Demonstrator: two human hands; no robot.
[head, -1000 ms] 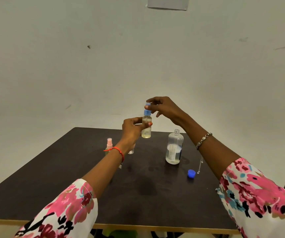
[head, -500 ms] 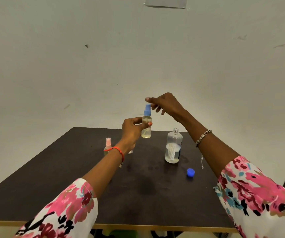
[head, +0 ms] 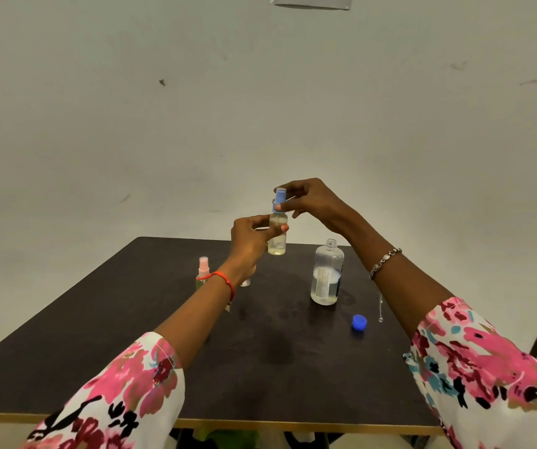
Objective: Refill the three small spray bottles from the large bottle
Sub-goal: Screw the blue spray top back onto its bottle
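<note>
My left hand [head: 251, 238] grips a small clear spray bottle [head: 277, 241] upright in the air above the table; pale liquid fills it. My right hand [head: 312, 199] pinches its blue spray head [head: 279, 199] from the right. The large clear bottle [head: 326, 274] stands uncapped on the table to the right, partly filled. Its blue cap [head: 359, 322] lies nearer to me. A small spray bottle with a pink head [head: 203, 273] stands at the left, and another small bottle [head: 245, 281] is mostly hidden behind my left wrist.
The dark table [head: 276, 358] has a light wooden front edge and meets a plain white wall at the back. A thin clear tube-like piece [head: 380, 308] lies right of the large bottle. Faint wet marks show near the table's middle.
My right hand lifted off the blue spray head half a second ago and has now come back onto it, pinching it. The left hand and bottle stayed almost still.
</note>
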